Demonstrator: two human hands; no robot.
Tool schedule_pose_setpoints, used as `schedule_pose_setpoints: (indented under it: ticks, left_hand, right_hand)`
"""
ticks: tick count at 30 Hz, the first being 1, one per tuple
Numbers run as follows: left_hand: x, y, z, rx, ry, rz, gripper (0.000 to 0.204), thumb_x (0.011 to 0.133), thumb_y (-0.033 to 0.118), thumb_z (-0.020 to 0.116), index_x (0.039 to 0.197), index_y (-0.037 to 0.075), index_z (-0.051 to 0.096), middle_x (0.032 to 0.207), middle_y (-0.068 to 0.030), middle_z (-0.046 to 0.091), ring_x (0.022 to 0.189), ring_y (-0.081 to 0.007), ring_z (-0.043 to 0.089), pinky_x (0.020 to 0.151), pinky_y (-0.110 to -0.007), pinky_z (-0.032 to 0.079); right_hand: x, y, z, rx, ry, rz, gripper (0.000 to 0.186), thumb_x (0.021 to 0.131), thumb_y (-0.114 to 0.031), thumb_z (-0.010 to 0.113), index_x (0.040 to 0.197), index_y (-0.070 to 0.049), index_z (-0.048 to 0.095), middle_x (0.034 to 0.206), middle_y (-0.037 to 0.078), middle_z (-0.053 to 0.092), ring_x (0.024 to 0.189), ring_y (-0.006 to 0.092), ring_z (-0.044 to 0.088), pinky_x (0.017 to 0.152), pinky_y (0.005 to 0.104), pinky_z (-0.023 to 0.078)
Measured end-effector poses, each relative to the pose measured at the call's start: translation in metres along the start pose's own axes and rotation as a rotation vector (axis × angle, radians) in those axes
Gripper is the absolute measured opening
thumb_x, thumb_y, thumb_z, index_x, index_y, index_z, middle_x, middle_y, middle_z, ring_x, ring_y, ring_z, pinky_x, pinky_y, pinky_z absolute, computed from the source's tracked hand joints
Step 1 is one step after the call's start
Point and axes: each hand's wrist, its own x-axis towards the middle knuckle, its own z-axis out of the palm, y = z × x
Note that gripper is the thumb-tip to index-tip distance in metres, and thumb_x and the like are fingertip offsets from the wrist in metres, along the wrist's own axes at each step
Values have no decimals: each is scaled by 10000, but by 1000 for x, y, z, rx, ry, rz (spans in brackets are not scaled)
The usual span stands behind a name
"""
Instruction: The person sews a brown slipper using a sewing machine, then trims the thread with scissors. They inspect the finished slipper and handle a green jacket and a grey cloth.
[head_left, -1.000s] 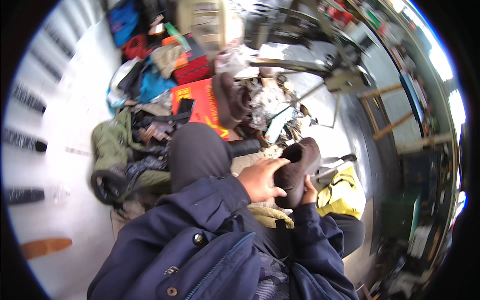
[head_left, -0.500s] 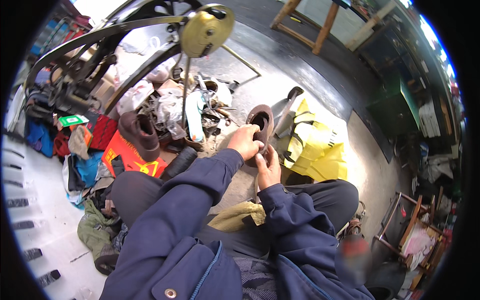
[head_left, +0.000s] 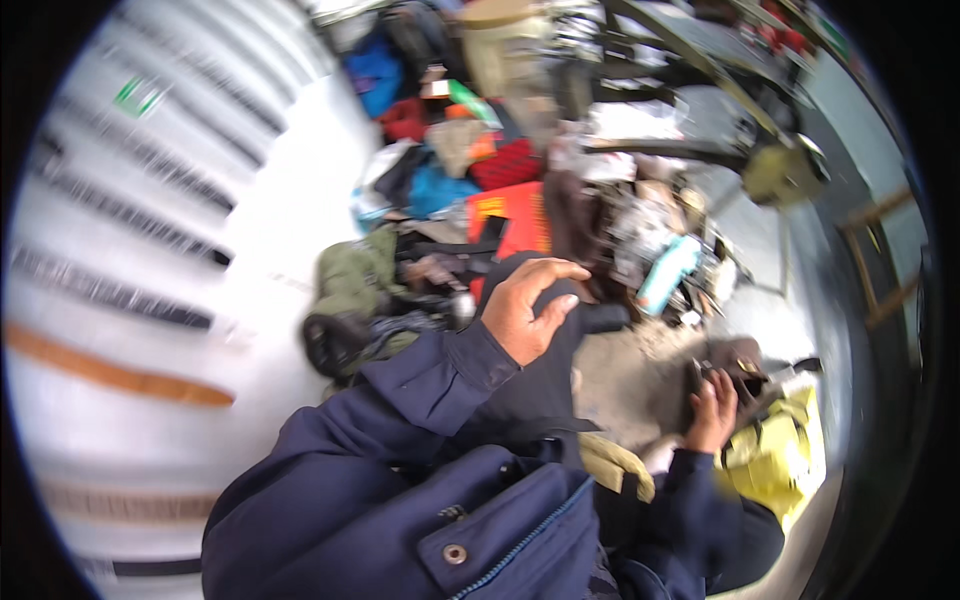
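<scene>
Head view: the left hand (head_left: pixel 528 310), fingers loosely spread and holding nothing, rests on the raised knee (head_left: pixel 535 370) at centre. At lower right, the right hand (head_left: pixel 712 410) grasps a dark shoe (head_left: pixel 735 362) beside a yellow bag (head_left: pixel 775 455); work on the shoe looks unfinished.

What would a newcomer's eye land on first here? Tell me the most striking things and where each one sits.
First, the left hand, raised mid-frame with fingers spread over a dark raised knee. Lower right, the right hand grips a brown shoe beside a bright yellow bag. Behind them a heap of coloured clothes and clutter fills the upper middle, an orange piece standing out.
</scene>
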Motion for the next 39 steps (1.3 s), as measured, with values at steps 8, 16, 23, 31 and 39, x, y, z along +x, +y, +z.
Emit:
schedule_pose_setpoints:
  ticks: [8,16,23,31,39]
  left_hand:
    - [-162,-103,-219,969,121,-582,701,807,152,791,1447,157,506,1502,-187,490,1476,-410,334,1223,-505,265]
    - [-179,-168,-287,1157,-179,-838,470,854,306,808,1261,230,584,1509,-53,508,1443,-252,405,1197,-664,204]
    - [-155,-201,-354,561,927,-401,421,835,329,855,1024,27,630,929,-128,693,856,-253,633,817,-373,509]
    - [-91,-58,-317,-7,1005,-35,290,995,285,714,1048,10,639,964,-13,635,910,-110,536,863,-272,449]
    - [-72,94,-206,-211,400,39,307,915,205,796,1035,73,547,886,36,557,783,-56,483,705,-211,419]
  right_hand:
    - [7,-1,-5,-33,-121,49,486,977,-224,687,1432,-121,551,1437,69,587,1166,132,598,858,278,491]
    - [0,-10,-3,-116,-218,72,521,993,-246,673,1468,-107,511,1436,95,585,1147,162,626,815,281,526]
    - [-54,-70,56,-17,-496,180,384,1021,-239,625,1336,-20,607,1158,133,734,911,158,710,736,266,560]
    - [-138,-138,201,-7,-1284,428,754,1068,-570,409,1442,78,496,1296,259,669,1130,356,694,952,432,567]
    - [-153,-141,293,557,-1353,709,1015,939,-818,408,1540,0,395,1397,179,614,1172,348,660,985,431,534]
